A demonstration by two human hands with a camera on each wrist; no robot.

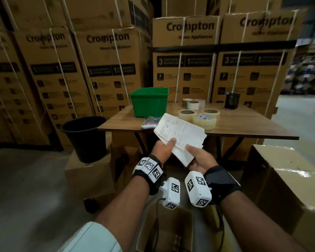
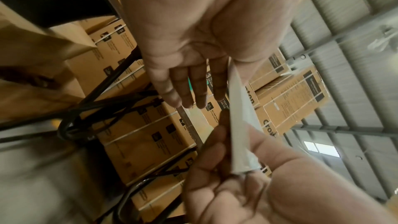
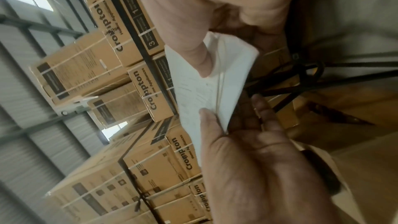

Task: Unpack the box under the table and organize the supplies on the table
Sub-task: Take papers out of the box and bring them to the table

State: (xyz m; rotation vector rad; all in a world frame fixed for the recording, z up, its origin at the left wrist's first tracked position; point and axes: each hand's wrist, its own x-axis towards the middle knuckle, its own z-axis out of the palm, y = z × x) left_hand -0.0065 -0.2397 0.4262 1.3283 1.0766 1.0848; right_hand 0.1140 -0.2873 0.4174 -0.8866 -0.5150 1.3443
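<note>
You hold a stack of papers [image 1: 180,135] in both hands, in the air in front of the table's [image 1: 244,128] near edge. Your left hand [image 1: 162,149] grips the stack's left side, thumb on top and fingers beneath; your right hand [image 1: 200,157] pinches the lower right corner the same way. The stack tilts up and away from you, printed side up. On the table stand a green bin [image 1: 149,101] at the back left, a colourful packet [image 1: 150,122] just in front of it, tape rolls [image 1: 198,113] grouped in the middle, and a black mesh cup [image 1: 232,100] at the back right. The open box [image 1: 164,231] sits on the floor below your wrists. A black bucket [image 1: 85,137] stands on a carton left of the table, and strapped cartons [image 1: 105,70] are stacked behind.
</note>
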